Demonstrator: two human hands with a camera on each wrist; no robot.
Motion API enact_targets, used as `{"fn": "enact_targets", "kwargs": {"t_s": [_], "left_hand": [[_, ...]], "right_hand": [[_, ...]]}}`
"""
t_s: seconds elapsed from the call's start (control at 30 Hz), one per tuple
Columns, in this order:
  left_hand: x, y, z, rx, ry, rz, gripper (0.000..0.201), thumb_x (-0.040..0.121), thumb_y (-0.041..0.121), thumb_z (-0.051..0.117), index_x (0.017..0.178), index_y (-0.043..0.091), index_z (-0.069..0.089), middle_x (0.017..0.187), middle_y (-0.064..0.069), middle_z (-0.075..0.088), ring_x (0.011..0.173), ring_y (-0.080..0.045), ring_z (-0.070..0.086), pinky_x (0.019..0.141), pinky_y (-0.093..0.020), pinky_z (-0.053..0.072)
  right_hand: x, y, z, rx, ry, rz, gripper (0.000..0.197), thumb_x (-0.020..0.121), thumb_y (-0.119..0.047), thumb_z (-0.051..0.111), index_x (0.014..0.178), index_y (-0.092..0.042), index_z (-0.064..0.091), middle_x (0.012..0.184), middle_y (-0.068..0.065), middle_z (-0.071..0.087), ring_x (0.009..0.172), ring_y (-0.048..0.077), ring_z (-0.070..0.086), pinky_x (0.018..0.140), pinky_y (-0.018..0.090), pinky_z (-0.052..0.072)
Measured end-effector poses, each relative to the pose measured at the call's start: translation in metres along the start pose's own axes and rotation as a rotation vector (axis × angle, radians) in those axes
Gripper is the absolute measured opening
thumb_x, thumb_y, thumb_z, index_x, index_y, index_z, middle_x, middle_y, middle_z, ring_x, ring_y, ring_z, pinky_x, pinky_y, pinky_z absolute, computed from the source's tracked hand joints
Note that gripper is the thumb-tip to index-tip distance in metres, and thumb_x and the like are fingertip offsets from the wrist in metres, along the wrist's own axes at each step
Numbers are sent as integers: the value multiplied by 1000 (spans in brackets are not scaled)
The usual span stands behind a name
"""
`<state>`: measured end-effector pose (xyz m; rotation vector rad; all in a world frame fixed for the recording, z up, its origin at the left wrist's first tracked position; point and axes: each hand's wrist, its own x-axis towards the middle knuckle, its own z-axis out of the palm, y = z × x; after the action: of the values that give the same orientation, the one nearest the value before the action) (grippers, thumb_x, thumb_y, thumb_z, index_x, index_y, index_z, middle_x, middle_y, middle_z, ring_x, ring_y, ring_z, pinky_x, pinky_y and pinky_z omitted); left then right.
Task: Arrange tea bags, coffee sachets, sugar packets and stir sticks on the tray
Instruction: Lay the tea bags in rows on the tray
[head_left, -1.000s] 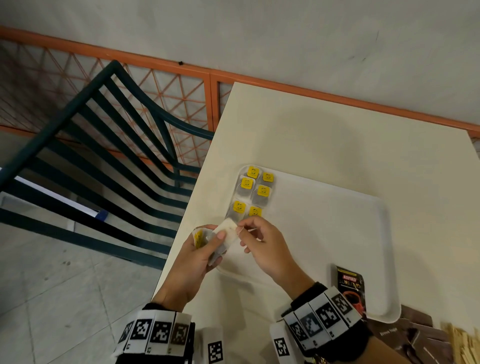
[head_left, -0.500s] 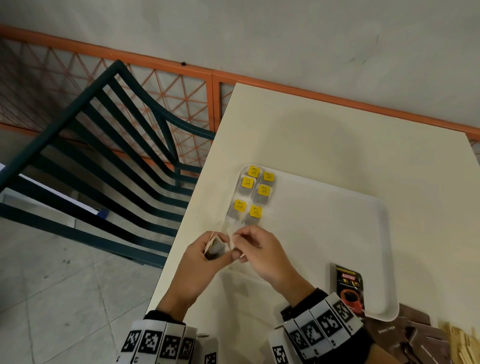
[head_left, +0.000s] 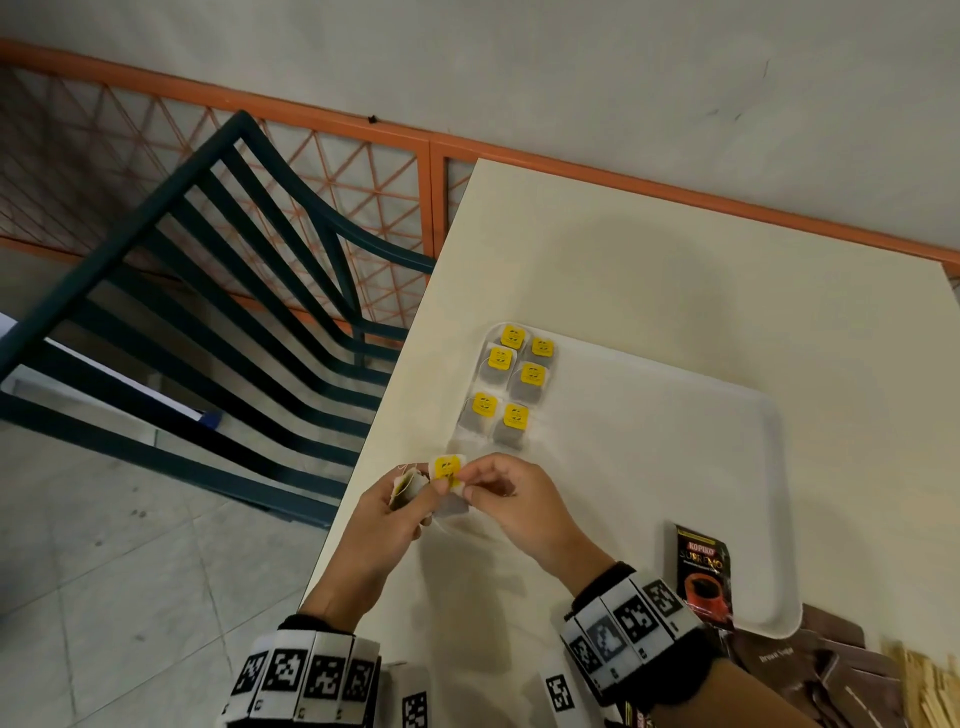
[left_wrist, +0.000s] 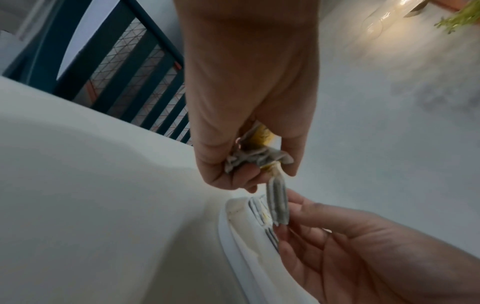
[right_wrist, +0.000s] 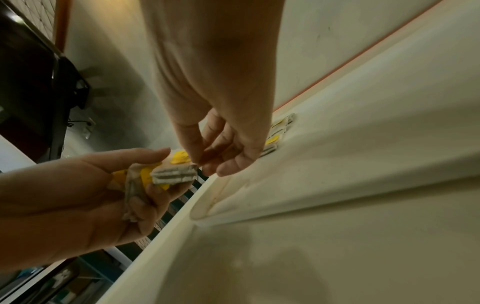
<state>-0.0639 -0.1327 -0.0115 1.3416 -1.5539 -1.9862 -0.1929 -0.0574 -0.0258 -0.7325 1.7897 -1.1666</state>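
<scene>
A white tray (head_left: 675, 467) lies on the cream table, with several yellow-tagged tea bags (head_left: 506, 387) in two columns at its far left corner. My left hand (head_left: 400, 499) grips a small bunch of tea bags (left_wrist: 257, 156) over the tray's near left corner. My right hand (head_left: 483, 480) pinches one tea bag (head_left: 449, 475) at its yellow tag, right beside the bunch. In the right wrist view that tea bag (right_wrist: 174, 174) still touches the bunch in the left hand (right_wrist: 135, 181). A dark coffee sachet (head_left: 704, 574) lies on the tray's near right edge.
Brown sachets (head_left: 810, 670) and pale wooden stir sticks (head_left: 930, 691) lie on the table at the near right. A dark green slatted chair (head_left: 208, 291) stands left of the table, and an orange railing (head_left: 431, 150) runs behind. The table's left edge passes under my left hand.
Both hands stayed together over the tray's near left corner. The right hand has drawn one tea bag partly out of the left hand's bunch, and its yellow tag now faces up.
</scene>
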Motion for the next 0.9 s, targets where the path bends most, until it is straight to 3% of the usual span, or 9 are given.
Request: {"fn": "enact_targets", "kwargs": {"t_s": [0.23,0.33,0.4,0.53,0.67,0.8,0.9], "left_hand": [[4,-10,-10,-59,95,-65,17,91,28,54,103,19,60,100,-4,60,90,-19,55,71,-24,46],[4,-12,-14,-127,105,-90,16,91,27,54,105,21,59,107,-6,60,98,-20,57,73,-24,47],[3,-10,-14,-193,92,-102,13,92,20,52,103,20,59,107,-8,59,100,-22,57,78,-27,49],[1,-5,-9,-297,47,-103,23,94,1,43,98,15,60,99,-9,60,94,-21,58,89,-35,49],[1,-3,-7,-293,49,-102,22,93,2,46,104,15,60,101,-4,61,95,-18,59,83,-32,50],[3,-5,-3,-295,46,-99,24,93,5,49,114,12,58,103,-6,63,95,-19,61,80,-31,52],[4,-5,3,-301,31,-105,22,93,5,47,110,14,58,102,-6,64,93,-19,62,74,-27,51]], "right_hand": [[21,13,0,4,201,124,27,82,3,57,75,-22,61,68,-3,61,63,17,58,78,40,56],[28,16,1,-13,232,141,29,81,3,57,72,-24,60,65,-3,61,65,21,59,81,44,55],[31,16,2,-26,223,138,31,80,4,56,72,-26,59,65,0,62,65,21,58,81,42,55],[30,14,2,-64,193,115,19,81,2,56,84,-15,63,74,6,64,66,18,57,78,31,50],[21,8,-3,-194,211,19,9,86,-12,59,91,-13,67,79,-5,59,70,8,53,67,8,41],[3,-8,0,-62,5,48,7,86,-34,61,80,-32,61,73,-12,59,66,5,55,68,23,47],[-5,-7,3,-32,-36,51,12,80,-26,71,81,-31,60,73,-10,58,61,4,52,63,22,46]]}}
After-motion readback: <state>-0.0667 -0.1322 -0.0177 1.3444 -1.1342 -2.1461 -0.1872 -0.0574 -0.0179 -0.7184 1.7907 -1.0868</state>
